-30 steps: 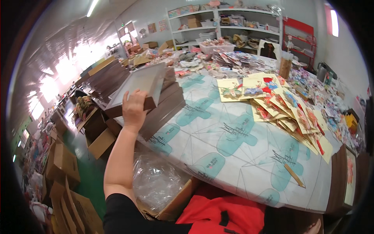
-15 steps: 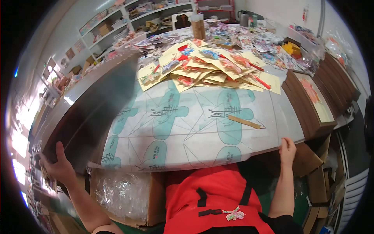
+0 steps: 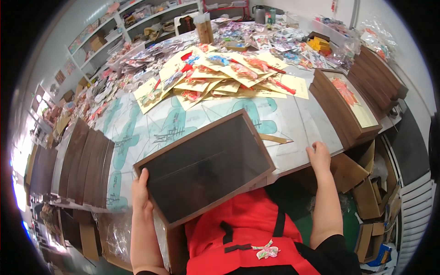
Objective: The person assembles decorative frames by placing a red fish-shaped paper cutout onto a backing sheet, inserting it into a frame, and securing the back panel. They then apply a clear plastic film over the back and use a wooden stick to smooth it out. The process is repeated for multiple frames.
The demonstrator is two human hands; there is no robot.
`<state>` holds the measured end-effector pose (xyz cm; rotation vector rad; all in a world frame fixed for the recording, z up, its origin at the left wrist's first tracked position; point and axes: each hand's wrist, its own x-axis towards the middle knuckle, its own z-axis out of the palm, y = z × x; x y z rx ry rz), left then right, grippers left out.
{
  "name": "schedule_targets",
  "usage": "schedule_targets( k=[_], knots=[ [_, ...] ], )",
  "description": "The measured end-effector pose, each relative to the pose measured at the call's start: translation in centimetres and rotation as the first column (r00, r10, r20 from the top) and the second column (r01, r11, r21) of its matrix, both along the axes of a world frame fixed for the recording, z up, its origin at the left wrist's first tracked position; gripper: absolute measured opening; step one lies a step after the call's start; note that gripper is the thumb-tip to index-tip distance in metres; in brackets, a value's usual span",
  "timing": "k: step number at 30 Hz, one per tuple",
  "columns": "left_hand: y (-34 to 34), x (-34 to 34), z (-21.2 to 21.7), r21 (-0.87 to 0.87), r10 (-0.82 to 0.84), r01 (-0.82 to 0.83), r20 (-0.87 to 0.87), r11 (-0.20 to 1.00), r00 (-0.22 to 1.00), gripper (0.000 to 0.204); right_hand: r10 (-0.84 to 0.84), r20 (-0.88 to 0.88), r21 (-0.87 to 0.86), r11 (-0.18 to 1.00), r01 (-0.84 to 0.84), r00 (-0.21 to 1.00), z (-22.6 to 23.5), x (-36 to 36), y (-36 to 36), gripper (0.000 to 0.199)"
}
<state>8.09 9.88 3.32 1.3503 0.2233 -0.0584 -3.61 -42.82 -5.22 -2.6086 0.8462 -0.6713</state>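
Observation:
My left hand [image 3: 141, 195] grips the left edge of a brown picture frame [image 3: 211, 170], a shallow rectangle with a dark glossy face. It is held tilted over the table's front edge, above my red apron. My right hand [image 3: 319, 157] is at the front edge on the right, its fingers curled together; what they hold, if anything, is hidden. Beyond the frame lies a flat tan strip [image 3: 276, 138] on the printed table covering [image 3: 137, 133]. Farther back is a heap of cream cards [image 3: 220, 78] with red, blue and pink tassel-like ornaments.
Stacked brown frames [image 3: 87, 165] stand at the left. More frames [image 3: 344, 107] stand at the right, one showing a coral ornament. Colourful small packets [image 3: 261, 39] cover the far table. Below are cardboard boxes [image 3: 366, 197] and a box of clear plastic wrap [image 3: 121, 238].
My left hand has brought the picture frame from the far left to in front of me. The view has shifted, and the frame stacks at left now show. The right hand stays by the table edge.

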Motion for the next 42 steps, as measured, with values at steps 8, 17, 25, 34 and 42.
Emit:
schedule_targets(
  k=[8, 17, 25, 34, 42],
  knots=[
    [0.0, 4.1, -5.7, 0.151, -0.078, 0.101, -0.153, 0.983, 0.985, 0.045, -0.114, -0.351, -0.245, 0.969, 0.026, 0.929, 0.5, 0.9, -2.0, 0.016],
    [-2.2, 0.6, -5.3, 0.753, -0.324, -0.135, 0.428, 0.644, 0.844, 0.060, -0.019, -0.336, -0.176, 0.983, -0.044, 0.942, 2.3, -0.2, -0.9, 0.020],
    [-4.5, -3.7, -3.9, 0.918, -0.542, -0.209, 0.372, 0.338, 0.754, 0.046, -0.058, -0.398, -0.139, 0.990, 0.002, 0.916, 2.4, -0.9, -0.4, 0.017],
    [-4.6, -3.8, -3.9, 0.907, -0.529, -0.192, 0.379, 0.375, 0.759, 0.043, -0.128, 0.154, 0.301, 0.950, 0.077, 0.980, -1.0, -2.8, -4.8, 0.020],
    [-4.6, -3.6, -4.1, 0.910, -0.531, -0.246, 0.396, 0.333, 0.749, 0.042, 0.263, 0.066, 0.337, 0.902, -0.270, 0.963, 3.7, 5.9, 6.1, 0.032]
  ],
)
